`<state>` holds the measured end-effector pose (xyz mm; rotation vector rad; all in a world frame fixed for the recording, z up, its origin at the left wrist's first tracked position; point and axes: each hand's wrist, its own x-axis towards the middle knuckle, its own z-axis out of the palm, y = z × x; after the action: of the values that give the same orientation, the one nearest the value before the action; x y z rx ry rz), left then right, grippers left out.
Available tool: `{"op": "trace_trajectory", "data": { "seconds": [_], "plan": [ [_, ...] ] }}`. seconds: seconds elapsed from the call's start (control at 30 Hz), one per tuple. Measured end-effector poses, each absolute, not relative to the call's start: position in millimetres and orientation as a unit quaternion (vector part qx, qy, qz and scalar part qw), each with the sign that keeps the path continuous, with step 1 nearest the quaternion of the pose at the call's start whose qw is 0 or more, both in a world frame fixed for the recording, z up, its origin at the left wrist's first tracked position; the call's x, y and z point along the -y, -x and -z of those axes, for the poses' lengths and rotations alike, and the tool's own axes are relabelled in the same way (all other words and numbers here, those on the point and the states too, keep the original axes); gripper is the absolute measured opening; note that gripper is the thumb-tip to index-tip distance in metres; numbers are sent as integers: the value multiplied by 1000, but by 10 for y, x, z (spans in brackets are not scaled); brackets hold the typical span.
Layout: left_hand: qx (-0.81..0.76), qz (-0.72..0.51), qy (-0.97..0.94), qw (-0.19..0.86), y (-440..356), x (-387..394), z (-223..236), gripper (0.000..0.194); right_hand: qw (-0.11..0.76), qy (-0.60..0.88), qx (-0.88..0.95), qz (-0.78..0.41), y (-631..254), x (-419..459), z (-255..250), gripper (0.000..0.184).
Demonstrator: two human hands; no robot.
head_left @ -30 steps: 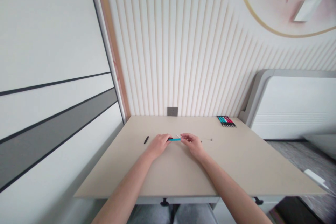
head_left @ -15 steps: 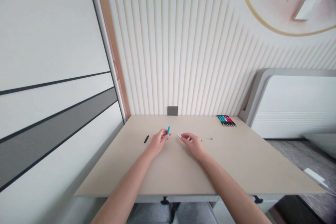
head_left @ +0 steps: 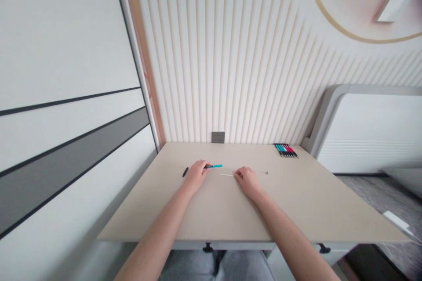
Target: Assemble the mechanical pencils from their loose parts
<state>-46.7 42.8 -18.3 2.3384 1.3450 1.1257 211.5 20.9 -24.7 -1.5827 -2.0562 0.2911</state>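
My left hand [head_left: 197,174] is closed on a blue pen barrel [head_left: 216,166] with a dark end near the fingers; it points right, roughly level, over the table. The fingers of my right hand [head_left: 247,180] pinch the right end of a thin white stick that looks like a pen refill [head_left: 226,174]. It lies nearly flat, pointing left below the blue barrel and apart from it. A short black piece, like a pen cap [head_left: 185,172], rests left of my left hand. Right of my right hand lies a tiny metallic-looking part [head_left: 267,172], too small to name.
A row of several pens [head_left: 286,150] in blue, red and black lies at the table's back right. The beige table [head_left: 217,215] meets a ribbed wall with a dark socket [head_left: 218,137]. A white cabinet [head_left: 66,171] stands at the left, a grey-white headboard [head_left: 372,127] at the right.
The blue barrel has turned from upright to nearly level, pointing right. My right hand has shifted slightly right, and the white refill now shows more length and lies flatter.
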Motion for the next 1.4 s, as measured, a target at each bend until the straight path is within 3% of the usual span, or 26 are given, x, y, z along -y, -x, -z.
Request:
{"op": "trace_trajectory", "data": {
  "seconds": [0.57,1.4],
  "plan": [
    [-471,-337,-810,87,509,-469,246,7,210,580,782,-90,-2101,-150,148,18],
    [-434,-327,-834,96,475,-440,218,7,292,541,783,-98,-2149,-230,234,16]
  ]
}}
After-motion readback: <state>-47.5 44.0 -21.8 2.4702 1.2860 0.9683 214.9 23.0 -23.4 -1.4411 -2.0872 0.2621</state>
